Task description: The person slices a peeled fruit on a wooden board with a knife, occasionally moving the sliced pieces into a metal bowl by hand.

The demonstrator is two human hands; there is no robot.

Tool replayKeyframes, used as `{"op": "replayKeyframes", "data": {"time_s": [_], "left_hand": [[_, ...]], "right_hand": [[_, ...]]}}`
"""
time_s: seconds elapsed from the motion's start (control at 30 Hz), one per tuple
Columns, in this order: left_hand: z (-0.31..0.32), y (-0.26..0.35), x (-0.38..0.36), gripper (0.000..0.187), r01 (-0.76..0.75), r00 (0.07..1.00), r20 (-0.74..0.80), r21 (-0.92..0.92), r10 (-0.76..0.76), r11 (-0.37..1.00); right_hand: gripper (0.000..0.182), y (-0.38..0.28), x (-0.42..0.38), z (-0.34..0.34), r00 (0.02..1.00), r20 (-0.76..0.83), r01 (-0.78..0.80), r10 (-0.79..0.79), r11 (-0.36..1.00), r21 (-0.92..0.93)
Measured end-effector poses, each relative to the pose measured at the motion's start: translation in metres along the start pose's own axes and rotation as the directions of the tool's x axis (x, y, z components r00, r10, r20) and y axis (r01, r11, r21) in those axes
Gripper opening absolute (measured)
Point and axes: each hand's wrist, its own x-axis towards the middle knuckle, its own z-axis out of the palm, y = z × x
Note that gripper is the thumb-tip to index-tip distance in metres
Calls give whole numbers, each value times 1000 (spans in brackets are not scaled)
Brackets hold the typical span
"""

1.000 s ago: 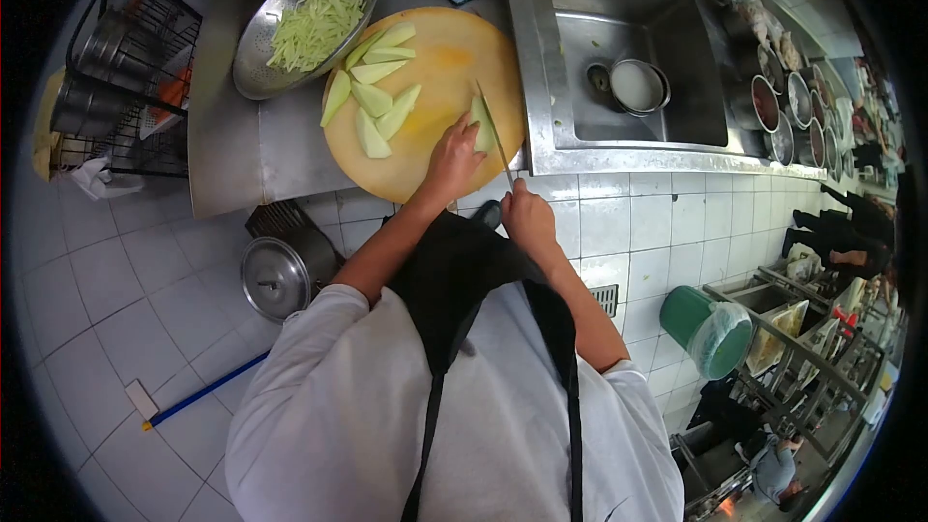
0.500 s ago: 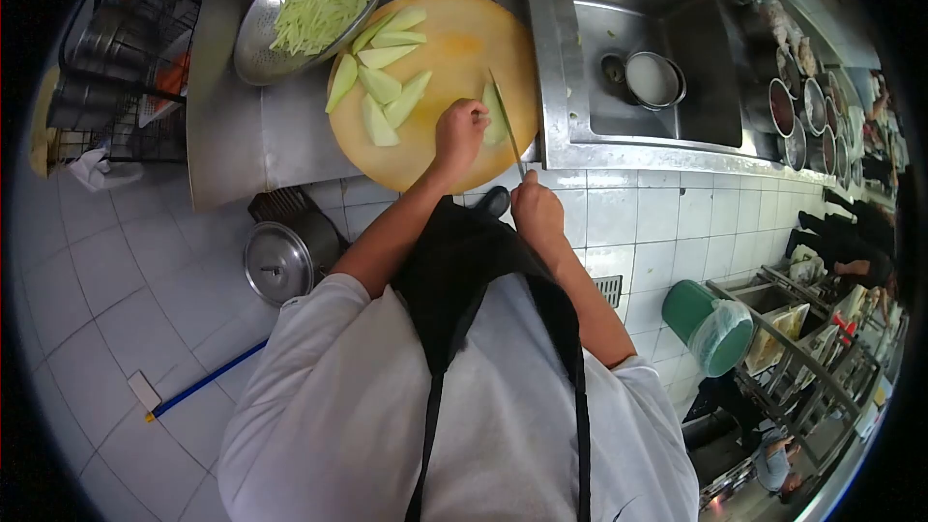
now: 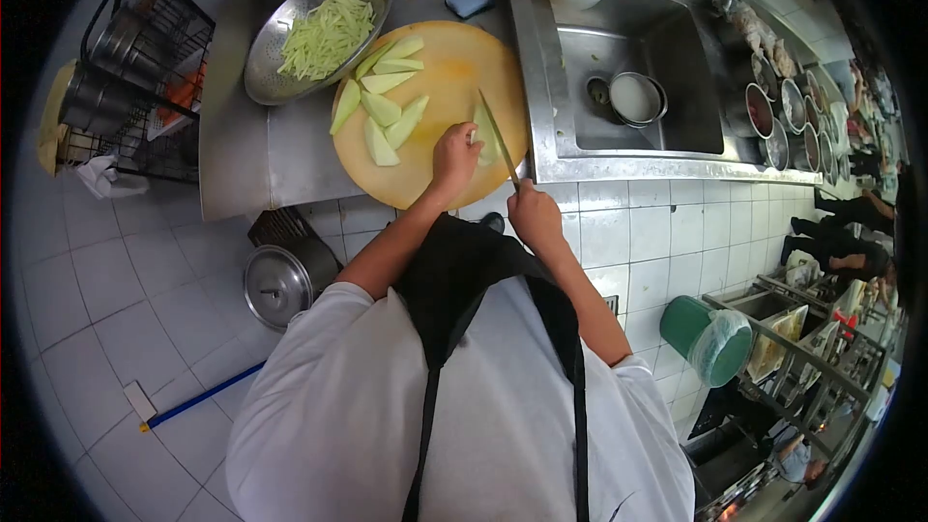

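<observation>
On the round yellow cutting board [image 3: 454,68], my left hand [image 3: 454,162] has its fingers curled against a pale green vegetable piece [image 3: 485,143], partly hidden by the fingers and blade. My right hand [image 3: 535,215] is closed around the handle of a kitchen knife [image 3: 501,139]. Its long blade slants over the board along the right side of that piece. Several peeled pale green wedges [image 3: 381,109] lie on the board's left half. Behind them, a metal colander [image 3: 263,58] is tilted and holds a heap of thin green shreds [image 3: 331,34].
A blue sponge [image 3: 470,1] lies behind the board. To the right is a steel sink [image 3: 677,58] with a metal pot [image 3: 638,99] in it. A lidded pot [image 3: 278,287] and a green bin [image 3: 688,324] stand on the floor. Other people work at far right.
The whole view has shifted slightly, with the board lower in the picture. The knife's blade slants a little more to the left. Both hands stay at nearly the same spots by the board.
</observation>
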Motion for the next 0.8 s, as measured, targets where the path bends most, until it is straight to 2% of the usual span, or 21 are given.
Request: {"op": "replayKeyframes", "data": {"time_s": [0.1,0.17,0.27,0.33,0.37,0.47,0.57,0.67,0.77,0.8], "left_hand": [[-1,2,-2,37,-2,1000,-28,-28,1,1000],[0,-1,-4,41,-18,999,-35,-38,16,999],[-1,-4,-3,64,119,988,114,-161,-101,980],[-14,18,-2,85,-168,985,67,120,161,978],[-23,32,0,96,-304,953,76,259,295,917],[-33,44,28,119,-256,905,417,364,90,896],[-32,46,42,121,-273,841,540,374,31,887],[-31,46,45,123,-298,810,586,373,27,879],[-17,19,38,117,-373,839,508,271,197,887],[-20,22,37,116,-368,835,518,277,184,888]], "right_hand": [[20,1,-14,2,995,57,77,-78,997,6],[20,0,-16,4,999,9,45,-45,999,24],[21,-7,-11,-8,995,-103,6,2,997,74],[21,-4,-3,-12,989,-146,-5,20,995,102],[21,1,0,-11,989,-145,-5,21,994,109],[22,10,-2,-9,992,-112,-36,50,992,124],[22,16,-15,-1,995,-73,-59,68,990,127],[22,24,-24,11,996,-60,-62,71,989,130],[22,30,-30,16,995,-59,-69,78,988,136],[22,32,-30,17,995,-71,-57,68,989,139]]}}
